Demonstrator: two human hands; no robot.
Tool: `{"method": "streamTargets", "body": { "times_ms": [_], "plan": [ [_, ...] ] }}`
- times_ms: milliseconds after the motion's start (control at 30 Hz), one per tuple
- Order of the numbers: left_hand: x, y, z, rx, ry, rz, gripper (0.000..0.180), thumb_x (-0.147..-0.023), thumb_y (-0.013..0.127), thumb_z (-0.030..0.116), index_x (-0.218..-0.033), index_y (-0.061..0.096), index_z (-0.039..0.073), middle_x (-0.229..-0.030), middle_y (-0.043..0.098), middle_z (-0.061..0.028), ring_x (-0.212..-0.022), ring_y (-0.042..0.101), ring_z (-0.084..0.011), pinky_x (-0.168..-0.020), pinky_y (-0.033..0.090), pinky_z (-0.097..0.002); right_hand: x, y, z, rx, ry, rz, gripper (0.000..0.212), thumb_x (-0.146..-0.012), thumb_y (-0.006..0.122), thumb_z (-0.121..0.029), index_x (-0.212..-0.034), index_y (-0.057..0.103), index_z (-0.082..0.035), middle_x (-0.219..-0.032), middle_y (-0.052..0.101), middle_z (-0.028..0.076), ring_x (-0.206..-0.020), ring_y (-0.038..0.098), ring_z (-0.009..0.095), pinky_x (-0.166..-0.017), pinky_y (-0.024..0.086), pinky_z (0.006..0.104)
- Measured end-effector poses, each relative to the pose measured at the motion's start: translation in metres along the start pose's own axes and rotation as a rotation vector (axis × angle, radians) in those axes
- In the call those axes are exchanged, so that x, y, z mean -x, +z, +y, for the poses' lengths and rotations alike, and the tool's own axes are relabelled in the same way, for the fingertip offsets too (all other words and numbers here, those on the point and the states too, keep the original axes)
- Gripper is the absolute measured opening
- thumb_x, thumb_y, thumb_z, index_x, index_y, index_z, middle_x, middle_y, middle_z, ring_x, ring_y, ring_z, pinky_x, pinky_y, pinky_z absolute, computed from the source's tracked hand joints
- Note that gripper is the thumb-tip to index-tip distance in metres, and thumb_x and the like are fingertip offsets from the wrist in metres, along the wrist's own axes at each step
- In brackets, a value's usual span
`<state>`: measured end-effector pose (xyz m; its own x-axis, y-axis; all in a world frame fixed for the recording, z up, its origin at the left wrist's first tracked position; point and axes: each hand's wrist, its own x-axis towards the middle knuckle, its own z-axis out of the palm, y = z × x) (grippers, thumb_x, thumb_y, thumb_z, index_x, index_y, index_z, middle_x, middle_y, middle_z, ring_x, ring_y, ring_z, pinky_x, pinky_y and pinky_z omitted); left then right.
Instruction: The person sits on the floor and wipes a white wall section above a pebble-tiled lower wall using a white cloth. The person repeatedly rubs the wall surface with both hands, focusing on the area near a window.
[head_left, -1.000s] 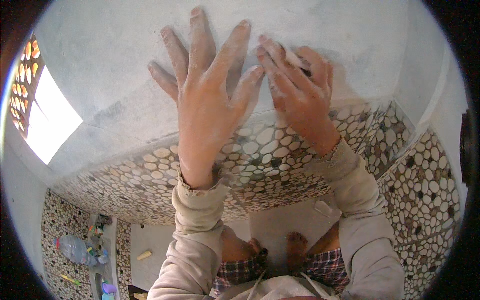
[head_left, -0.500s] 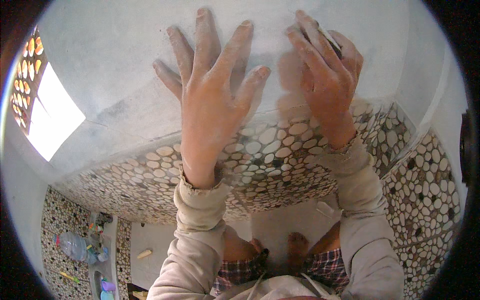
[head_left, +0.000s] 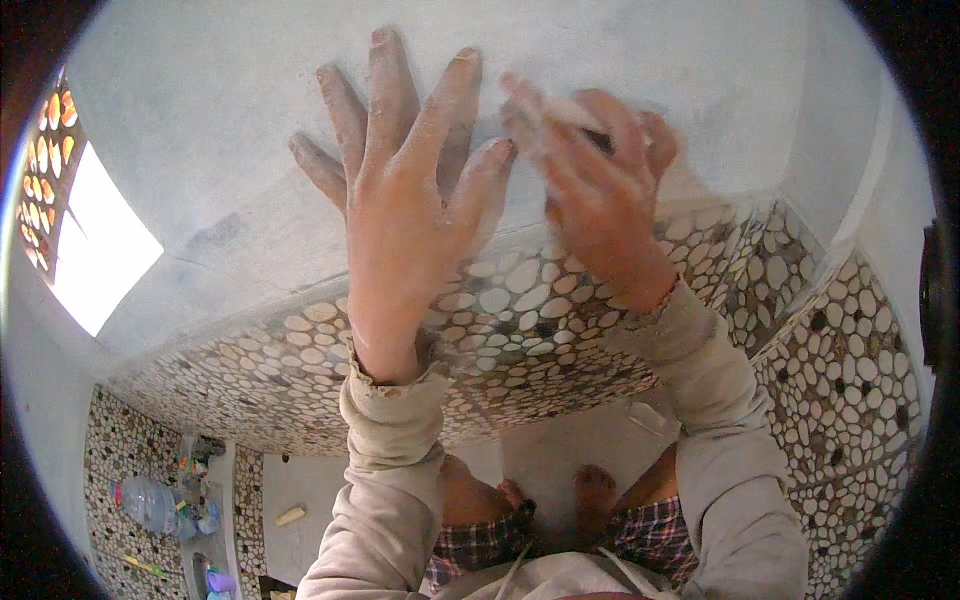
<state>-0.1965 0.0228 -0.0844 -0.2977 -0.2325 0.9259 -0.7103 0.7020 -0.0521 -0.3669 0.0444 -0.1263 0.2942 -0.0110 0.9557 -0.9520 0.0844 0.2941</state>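
Note:
My left hand (head_left: 402, 205) lies against the smooth, pale grey plastered wall (head_left: 240, 120) with its fingers spread wide; nothing is in it. To its right, my right hand (head_left: 612, 195) is bent round a folded piece of sandpaper (head_left: 574, 112), pale on one face and dark along the fold. The sandpaper pokes out between the fingers, and motion blurs the fingertips. They are at the wall, close to the left thumb. Whitish dust coats both hands. How the right thumb grips is hidden.
Pebble-patterned tiling (head_left: 520, 300) covers the lower wall. A bright opening (head_left: 105, 240) is at the left. Lower left, a ledge (head_left: 218, 500) stands by a clear plastic bottle (head_left: 150, 504) and a purple cup (head_left: 220, 582). A small pale block (head_left: 291, 515) lies on the floor.
My right hand has swept left and slightly down across the wall, sandpaper in it, toward my left hand. My left hand stays spread, a little further left in view.

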Motion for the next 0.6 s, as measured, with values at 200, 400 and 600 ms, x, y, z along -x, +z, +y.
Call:
{"method": "streamTargets", "body": {
  "times_ms": [200,400,600],
  "plan": [
    [-0.001,-0.001,0.001,-0.014,0.005,-0.010,0.054,-0.085,0.063,0.043,-0.137,0.049,0.034,-0.155,0.026,-0.0076,-0.144,0.011,-0.0390,-0.111,0.002,-0.0623,-0.014,0.004,0.021,-0.049,0.105,0.126,0.033,-0.075,0.064,-0.019,-0.108,0.068,-0.020,-0.114,0.064,-0.010,-0.108,0.052,0.020,-0.094,0.032,0.0475],
    [-0.001,-0.001,-0.002,-0.036,0.004,-0.012,0.048,-0.089,0.058,0.039,-0.137,0.050,0.034,-0.155,0.026,-0.0068,-0.144,0.012,-0.0390,-0.111,0.002,-0.0628,-0.001,-0.004,0.001,-0.031,0.051,-0.015,0.040,-0.074,0.062,-0.008,-0.112,0.068,-0.019,-0.121,0.064,-0.007,-0.109,0.051,0.018,-0.095,0.031,0.0326],
    [0.000,0.003,-0.001,-0.010,0.029,0.040,0.044,-0.091,0.055,0.026,-0.134,0.053,0.032,-0.153,0.029,-0.0097,-0.142,0.015,-0.0438,-0.107,0.002,-0.0681,-0.016,-0.004,0.020,-0.105,0.104,-0.002,0.046,-0.072,0.062,-0.006,-0.114,0.068,-0.021,-0.115,0.065,-0.007,-0.107,0.053,0.018,-0.098,0.026,0.0409]
  ]
}}
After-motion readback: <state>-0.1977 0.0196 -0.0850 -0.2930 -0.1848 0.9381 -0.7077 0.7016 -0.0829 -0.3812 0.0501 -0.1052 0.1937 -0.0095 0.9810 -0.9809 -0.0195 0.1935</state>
